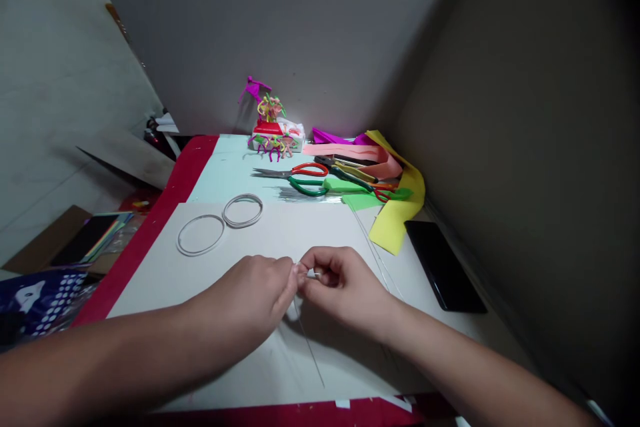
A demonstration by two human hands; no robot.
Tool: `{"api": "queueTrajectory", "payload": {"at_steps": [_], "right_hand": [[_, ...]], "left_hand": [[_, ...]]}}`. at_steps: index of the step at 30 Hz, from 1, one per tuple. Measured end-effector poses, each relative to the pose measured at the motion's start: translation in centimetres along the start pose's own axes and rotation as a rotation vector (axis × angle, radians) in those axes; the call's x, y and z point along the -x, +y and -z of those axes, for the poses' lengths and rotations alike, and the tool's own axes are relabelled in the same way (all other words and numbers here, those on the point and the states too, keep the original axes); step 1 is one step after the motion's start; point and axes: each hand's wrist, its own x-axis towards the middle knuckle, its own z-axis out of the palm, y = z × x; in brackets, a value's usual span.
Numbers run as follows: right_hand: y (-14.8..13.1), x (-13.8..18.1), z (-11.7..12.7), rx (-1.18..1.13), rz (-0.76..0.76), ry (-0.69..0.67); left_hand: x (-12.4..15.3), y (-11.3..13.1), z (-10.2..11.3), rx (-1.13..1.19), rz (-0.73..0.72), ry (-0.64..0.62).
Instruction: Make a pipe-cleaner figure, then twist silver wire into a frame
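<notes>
While left hand (pixel 250 290) and right hand (pixel 340 283) pinch thin wire (pixel 307 340), fingers (pixel 320 267) narrow | cardboard box (pixel 30 250) holds coloured paper (pixel 95 237)

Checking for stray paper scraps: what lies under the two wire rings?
The lower ring lies on white card, which shows through it. The upper ring lies mostly on that card, its far edge over a pale mint sheet. The thin wires themselves cover whatever is directly beneath them.
</notes>
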Motion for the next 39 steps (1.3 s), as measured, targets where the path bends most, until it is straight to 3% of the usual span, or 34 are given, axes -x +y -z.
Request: {"api": "queueTrajectory", "payload": {"at_steps": [7, 18, 27, 39], "right_hand": [[-0.4, -0.1, 0.5, -0.062, -0.105, -0.115], [-0.1, -0.4, 1.5, -0.234, -0.128, -0.275], [0.3, -0.4, 1.3, -0.274, -0.180, -0.263], [-0.1, 0.0, 1.2, -0.396, -0.116, -0.175]], "left_hand": [[-0.2, -0.3, 0.3, 0.151, 0.024, -0.073], [-0.2, -1.1, 0.1, 0.446, 0.111, -0.225], [-0.5, -0.8, 0.1, 0.509, 0.138, -0.218], [-0.3, -0.9, -0.5, 0.742, 0.117, -0.139]]}}
